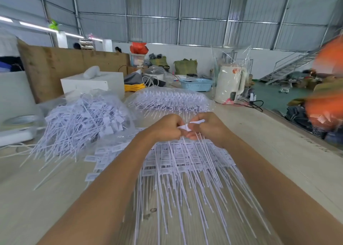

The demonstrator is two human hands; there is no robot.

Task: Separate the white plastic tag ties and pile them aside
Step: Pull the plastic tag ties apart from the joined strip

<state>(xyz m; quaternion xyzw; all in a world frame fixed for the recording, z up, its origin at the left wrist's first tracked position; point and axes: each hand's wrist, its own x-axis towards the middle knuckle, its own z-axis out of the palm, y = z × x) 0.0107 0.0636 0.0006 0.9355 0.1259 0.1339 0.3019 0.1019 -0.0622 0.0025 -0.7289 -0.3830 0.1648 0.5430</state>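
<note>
Head view, hands: A person's left hand (165, 126) and right hand (207, 127) meet above a wooden worktable (278, 151), both curled around the white head end of a tag tie (191, 124) pinched between them.
Left hand: fingers bent inward, gripping the tie's crumpled white end from the left.
Right hand: fingers bent, holding the same tie from the right; thin white tails hang down from under its fingers.
Held tie: raised off the table, just above the sheet of joined ties (185, 163).
Joined ties: a flat spread of white tags with printed labels, lying directly under the hands and between the forearms, their long thin tails fanning toward the camera.
Loose pile: a tangled heap of separated ties (81, 122) sits on the table to the left of the hands, apart from the flat spread, on clear plastic film.
Far stack: another layered batch of ties in clear plastic (168, 99) lies beyond the hands, farther up the table.
Table clutter: a white box (92, 83) stands behind the loose pile; a yellow cable coil (134, 87), a blue basket (196, 84) and a cream kettle (230, 83) wrapped in clear film stand near the far edge.
Right edge: blurred orange shapes (326, 88); what they are cannot be told.
Background: corrugated metal walls and a steel staircase (289, 68).
</note>
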